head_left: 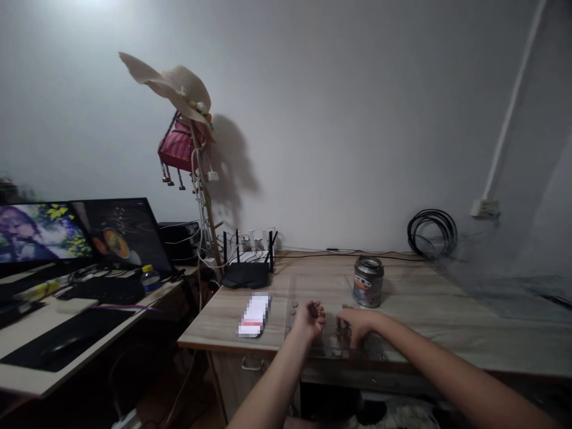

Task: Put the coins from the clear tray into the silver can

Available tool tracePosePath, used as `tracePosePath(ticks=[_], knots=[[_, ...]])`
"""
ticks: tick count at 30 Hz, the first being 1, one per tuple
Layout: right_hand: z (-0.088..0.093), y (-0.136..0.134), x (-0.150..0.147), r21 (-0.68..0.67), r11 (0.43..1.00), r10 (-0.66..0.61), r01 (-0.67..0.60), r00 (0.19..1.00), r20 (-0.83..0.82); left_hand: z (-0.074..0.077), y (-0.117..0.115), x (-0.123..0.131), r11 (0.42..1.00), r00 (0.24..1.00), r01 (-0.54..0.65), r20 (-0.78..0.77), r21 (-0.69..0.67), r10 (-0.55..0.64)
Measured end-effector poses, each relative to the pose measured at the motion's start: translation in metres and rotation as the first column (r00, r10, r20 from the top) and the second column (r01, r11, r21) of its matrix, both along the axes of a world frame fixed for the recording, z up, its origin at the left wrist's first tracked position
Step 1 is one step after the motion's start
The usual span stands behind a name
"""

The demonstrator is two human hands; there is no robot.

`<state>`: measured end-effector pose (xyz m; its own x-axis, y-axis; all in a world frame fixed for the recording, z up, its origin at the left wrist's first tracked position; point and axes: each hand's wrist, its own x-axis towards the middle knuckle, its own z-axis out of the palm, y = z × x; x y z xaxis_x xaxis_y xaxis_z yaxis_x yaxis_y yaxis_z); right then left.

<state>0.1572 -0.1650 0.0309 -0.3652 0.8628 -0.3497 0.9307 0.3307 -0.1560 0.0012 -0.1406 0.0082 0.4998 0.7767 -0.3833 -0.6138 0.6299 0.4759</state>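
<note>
My left hand (pixel 311 320) is turned palm up above the front of the table, its fingers curled round small dark coin-like pieces (pixel 315 310). To its right, my right hand (pixel 360 326) reaches down with bent fingers at a clear plastic item (pixel 328 342) near the front edge. What its fingertips hold, if anything, is hidden and blurred. Small round coin-like discs (pixel 294 304) lie just left of my left hand. Behind my right hand stands a metal tin can (pixel 369 283) with a printed label, upright.
A phone (pixel 255 314) lies at the left, before a black router (pixel 245 275) with upright antennas. Coiled black cable (pixel 432 233) leans on the wall; clear plastic sheeting (pixel 509 298) covers the right side. Monitors (pixel 120 235) and a yellow-capped bottle (pixel 151 280) occupy the left desk.
</note>
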Motion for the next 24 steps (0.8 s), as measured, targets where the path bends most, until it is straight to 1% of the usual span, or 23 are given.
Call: tracePosePath(ticks=[2,3,10,14,16,18,20,21,22,24], knots=[[0.001,-0.002,0.000,-0.069,0.997,0.029,-0.027,0.999,0.021,-0.002,-0.003,0.002,0.999,1.000,-0.024,0.011,-0.028,0.024],[0.001,-0.003,0.000,-0.070,0.997,0.031,-0.030,0.999,0.021,-0.003,-0.004,0.003,0.999,0.999,-0.033,0.017,-0.041,0.034],[0.000,-0.017,0.001,-0.035,0.999,-0.025,0.027,0.998,0.050,-0.009,-0.008,0.008,0.991,0.994,-0.092,0.057,-0.102,0.098],[0.001,-0.017,-0.002,-0.032,0.998,-0.043,0.046,0.997,0.068,-0.012,-0.006,0.008,0.982,0.986,-0.141,0.070,-0.124,0.151],[0.000,-0.015,-0.005,-0.008,0.999,-0.049,0.050,0.997,0.061,-0.013,-0.005,0.008,0.978,0.981,-0.164,0.078,-0.128,0.175],[-0.003,-0.013,-0.010,0.073,0.997,-0.029,0.028,1.000,0.002,-0.014,-0.006,0.008,0.974,0.976,-0.188,0.089,-0.129,0.200],[-0.006,-0.010,-0.016,0.177,0.984,0.048,-0.031,0.994,-0.095,-0.014,-0.006,0.007,0.968,0.969,-0.214,0.099,-0.129,0.228],[-0.008,-0.008,-0.019,0.194,0.979,0.087,-0.059,0.987,-0.136,-0.015,-0.007,0.007,0.965,0.965,-0.227,0.101,-0.129,0.241],[-0.010,-0.006,-0.021,0.177,0.981,0.111,-0.081,0.981,-0.162,-0.015,-0.007,0.007,0.962,0.962,-0.240,0.103,-0.128,0.254],[-0.013,-0.003,-0.025,0.065,0.994,0.100,-0.091,0.981,-0.163,-0.015,-0.007,0.006,0.955,0.954,-0.269,0.105,-0.123,0.282]])
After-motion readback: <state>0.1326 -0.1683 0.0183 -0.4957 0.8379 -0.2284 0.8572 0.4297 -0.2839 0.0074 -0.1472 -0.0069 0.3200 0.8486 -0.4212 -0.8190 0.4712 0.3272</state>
